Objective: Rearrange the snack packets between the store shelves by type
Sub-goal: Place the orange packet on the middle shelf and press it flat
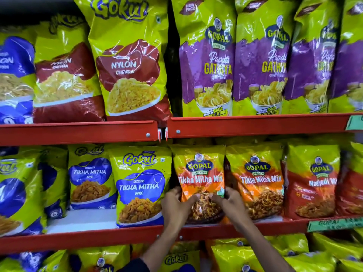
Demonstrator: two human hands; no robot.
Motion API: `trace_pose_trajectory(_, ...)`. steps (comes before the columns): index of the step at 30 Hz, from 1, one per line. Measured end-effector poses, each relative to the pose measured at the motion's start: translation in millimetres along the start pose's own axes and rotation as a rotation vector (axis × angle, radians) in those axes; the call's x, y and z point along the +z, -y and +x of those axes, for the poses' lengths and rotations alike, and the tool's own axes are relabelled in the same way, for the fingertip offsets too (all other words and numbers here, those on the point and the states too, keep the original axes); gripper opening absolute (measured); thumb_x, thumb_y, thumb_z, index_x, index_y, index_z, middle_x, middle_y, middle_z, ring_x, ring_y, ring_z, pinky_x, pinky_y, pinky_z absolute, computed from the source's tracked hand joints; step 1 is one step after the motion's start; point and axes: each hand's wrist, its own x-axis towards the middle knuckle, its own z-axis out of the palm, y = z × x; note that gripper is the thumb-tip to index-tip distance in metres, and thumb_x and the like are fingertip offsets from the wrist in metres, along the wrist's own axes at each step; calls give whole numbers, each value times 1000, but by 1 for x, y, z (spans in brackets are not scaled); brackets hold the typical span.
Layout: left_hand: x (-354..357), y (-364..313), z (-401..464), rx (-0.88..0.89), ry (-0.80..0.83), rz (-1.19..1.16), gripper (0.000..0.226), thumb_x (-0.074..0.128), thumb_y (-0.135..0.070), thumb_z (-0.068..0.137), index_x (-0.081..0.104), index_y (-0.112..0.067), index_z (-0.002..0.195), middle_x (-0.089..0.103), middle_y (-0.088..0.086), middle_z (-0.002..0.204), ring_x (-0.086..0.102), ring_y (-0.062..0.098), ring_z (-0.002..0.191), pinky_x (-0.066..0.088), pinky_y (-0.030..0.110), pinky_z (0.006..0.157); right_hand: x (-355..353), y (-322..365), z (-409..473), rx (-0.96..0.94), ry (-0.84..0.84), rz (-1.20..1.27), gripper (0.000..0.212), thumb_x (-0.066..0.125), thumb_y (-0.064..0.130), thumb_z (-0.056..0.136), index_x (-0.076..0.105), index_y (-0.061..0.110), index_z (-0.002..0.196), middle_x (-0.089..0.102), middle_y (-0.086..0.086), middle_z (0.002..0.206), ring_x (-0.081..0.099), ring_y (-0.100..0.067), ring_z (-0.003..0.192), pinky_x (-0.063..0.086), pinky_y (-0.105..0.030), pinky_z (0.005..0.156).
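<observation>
An orange Gopal Tikha Mitha Mix packet stands upright on the middle red shelf. My left hand grips its lower left edge and my right hand grips its lower right edge, thumbs pressed on the front. To its right stands a second orange Gopal Tikha Mitha Mix packet. On its left is a blue and green Gokul Tikha Mitha Mix packet. The held packet's bottom rests at the shelf lip.
The upper shelf holds Gokul Nylon Chevda packets on the left and purple Gopal Papdi Gathiya packets on the right. A red Gopal packet stands far right. More packets fill the bottom shelf.
</observation>
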Motion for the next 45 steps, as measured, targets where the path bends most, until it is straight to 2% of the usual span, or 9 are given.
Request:
trace_pose_trajectory(4,4,9,1,10,18,48,30,84,-44,71,68,-28,91,77,-12,86,74,4,81,63,44,76,-6,-4,1,-28,7,-63,17,72,12,90,64,24,99,69,17,93,65,-1,89,48,-4,61)
trace_pose_trajectory(11,-12,-7,6,222,-85,208,66,76,-44,81,51,-21,139,64,-14,124,60,3,115,51,25,98,-11,13,-8,-228,-290,-356,35,75,25,88,68,12,121,74,5,104,71,-14,91,58,-30,82)
trace_pose_trajectory(17,-14,-61,56,633,-108,544,34,57,-4,93,59,-7,126,67,15,123,59,29,118,49,37,96,-10,71,30,-590,-427,-696,24,61,7,92,68,7,114,72,-10,108,61,-30,107,51,-37,90)
trace_pose_trajectory(20,-13,-88,82,443,19,852,25,51,4,86,66,-2,105,71,23,101,66,41,97,47,41,71,-17,92,66,-504,-341,-963,27,54,6,83,72,10,103,73,-17,94,65,-40,93,53,-41,73)
trace_pose_trajectory(26,-9,-77,113,413,-4,898,44,48,3,86,62,-12,125,64,24,123,61,43,110,52,45,89,-22,100,102,-508,-209,-1140,26,56,17,93,70,21,115,71,-15,120,65,-39,108,55,-40,88)
trace_pose_trajectory(35,-8,-71,117,477,-57,863,41,47,4,85,58,-6,123,61,28,119,56,45,103,45,44,83,-38,-26,182,-134,88,-1195,25,53,22,87,78,21,88,79,-7,86,74,-26,77,61,-34,70)
trace_pose_trajectory(39,-13,-64,96,661,-216,888,37,58,-2,82,64,-5,119,68,23,114,62,44,103,40,46,89,-25,64,96,-631,-481,-1050,8,73,10,75,72,6,82,73,-21,78,69,-40,74,50,-38,62)
trace_pose_trajectory(41,-12,-45,69,817,-243,833,42,58,-11,88,57,-8,130,64,15,132,53,36,125,37,45,106,-18,69,55,-848,-595,-857,26,65,18,89,69,3,109,73,-20,109,65,-40,105,49,-44,91)
trace_pose_trajectory(45,0,9,21,894,-28,972,61,49,-25,95,31,-9,152,24,9,164,15,27,154,15,53,121,-1,9,19,-887,-278,-922,60,43,27,97,35,8,153,28,-8,165,21,-27,154,20,-51,124)
